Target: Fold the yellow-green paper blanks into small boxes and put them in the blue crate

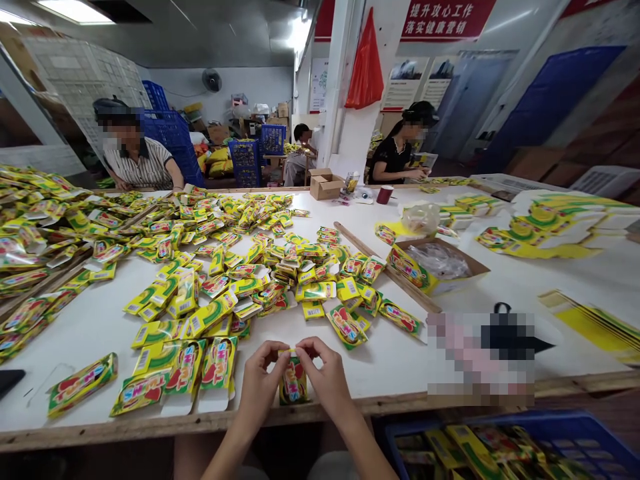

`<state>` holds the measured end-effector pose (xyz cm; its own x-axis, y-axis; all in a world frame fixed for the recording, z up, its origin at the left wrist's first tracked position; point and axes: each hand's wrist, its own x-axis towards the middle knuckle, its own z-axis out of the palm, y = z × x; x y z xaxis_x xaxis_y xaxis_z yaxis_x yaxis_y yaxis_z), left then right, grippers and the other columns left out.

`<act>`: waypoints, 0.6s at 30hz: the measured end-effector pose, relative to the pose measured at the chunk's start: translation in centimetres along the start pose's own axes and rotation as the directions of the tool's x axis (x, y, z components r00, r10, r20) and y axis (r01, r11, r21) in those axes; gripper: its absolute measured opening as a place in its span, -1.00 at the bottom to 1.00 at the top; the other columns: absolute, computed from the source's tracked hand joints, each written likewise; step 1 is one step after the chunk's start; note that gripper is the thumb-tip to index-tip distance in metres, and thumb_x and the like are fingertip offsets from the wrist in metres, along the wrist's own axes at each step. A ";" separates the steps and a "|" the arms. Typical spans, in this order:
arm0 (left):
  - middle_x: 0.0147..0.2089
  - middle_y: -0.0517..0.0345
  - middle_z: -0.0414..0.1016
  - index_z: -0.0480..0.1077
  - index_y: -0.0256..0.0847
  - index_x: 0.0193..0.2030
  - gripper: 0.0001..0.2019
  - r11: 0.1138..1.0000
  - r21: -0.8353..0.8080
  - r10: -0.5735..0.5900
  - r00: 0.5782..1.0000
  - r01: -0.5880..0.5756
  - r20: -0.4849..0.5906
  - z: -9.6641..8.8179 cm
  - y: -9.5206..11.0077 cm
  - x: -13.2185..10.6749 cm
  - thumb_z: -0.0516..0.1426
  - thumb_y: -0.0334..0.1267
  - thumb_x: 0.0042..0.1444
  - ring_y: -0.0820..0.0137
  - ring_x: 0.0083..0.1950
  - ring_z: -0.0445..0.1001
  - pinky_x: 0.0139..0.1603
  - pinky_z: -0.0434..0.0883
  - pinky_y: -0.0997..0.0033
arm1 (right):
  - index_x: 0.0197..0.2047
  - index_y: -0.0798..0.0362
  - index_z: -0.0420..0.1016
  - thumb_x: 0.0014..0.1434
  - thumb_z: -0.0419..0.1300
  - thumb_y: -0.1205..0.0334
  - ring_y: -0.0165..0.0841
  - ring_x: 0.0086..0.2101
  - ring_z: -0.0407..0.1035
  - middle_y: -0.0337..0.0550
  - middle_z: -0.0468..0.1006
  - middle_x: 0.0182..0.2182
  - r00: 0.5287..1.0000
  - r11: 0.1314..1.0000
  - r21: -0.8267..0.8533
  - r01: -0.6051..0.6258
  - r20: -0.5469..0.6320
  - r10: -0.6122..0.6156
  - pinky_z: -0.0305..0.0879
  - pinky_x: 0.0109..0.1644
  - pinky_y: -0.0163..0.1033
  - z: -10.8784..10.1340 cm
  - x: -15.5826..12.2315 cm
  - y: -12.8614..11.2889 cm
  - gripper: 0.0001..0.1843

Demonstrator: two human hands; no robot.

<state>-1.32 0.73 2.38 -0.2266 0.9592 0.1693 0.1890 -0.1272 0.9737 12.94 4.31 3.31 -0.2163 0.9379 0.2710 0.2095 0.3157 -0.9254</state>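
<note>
Hands (263, 377) pinch carton (293, 383) at white table (390, 363) (crates (245, 164) beyond).

Wall (260, 83), rear, white, fitted with one dark round fan (212, 80). Ceiling (220, 43), grey; one bright light panel (77, 11), upper left. Pillar (355, 133), white, central. Banner (445, 20), red, white Chinese characters. Posters (405, 80), two, beneath it. Door (467, 100), blue-grey, right. Surface (385, 360), long, white-topped, with wooden edging (165, 427). Panel (555, 93), blue, slanting, far right.
</note>
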 end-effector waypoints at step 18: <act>-0.04 -0.02 0.55 0.48 -0.12 0.00 -0.72 0.989 0.067 0.121 0.976 -0.134 0.180 -1.4 0.3 -1.9 0.03 -0.39 0.23 0.24 0.01 0.49 0.04 0.42 0.25 | -0.28 0.00 0.51 0.21 0.14 -0.02 -0.23 -0.29 0.49 -0.11 0.60 -0.35 0.996 0.997 -0.073 0.001 -0.091 -0.007 0.42 -0.21 -0.24 -2.8 -2.7 0.7 -0.72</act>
<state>-2.13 -1.50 2.58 -0.0261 0.9665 0.2552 0.2810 -0.2379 0.9298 16.33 2.42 2.69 -0.1301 0.9447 0.3009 0.2781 0.3261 -0.9035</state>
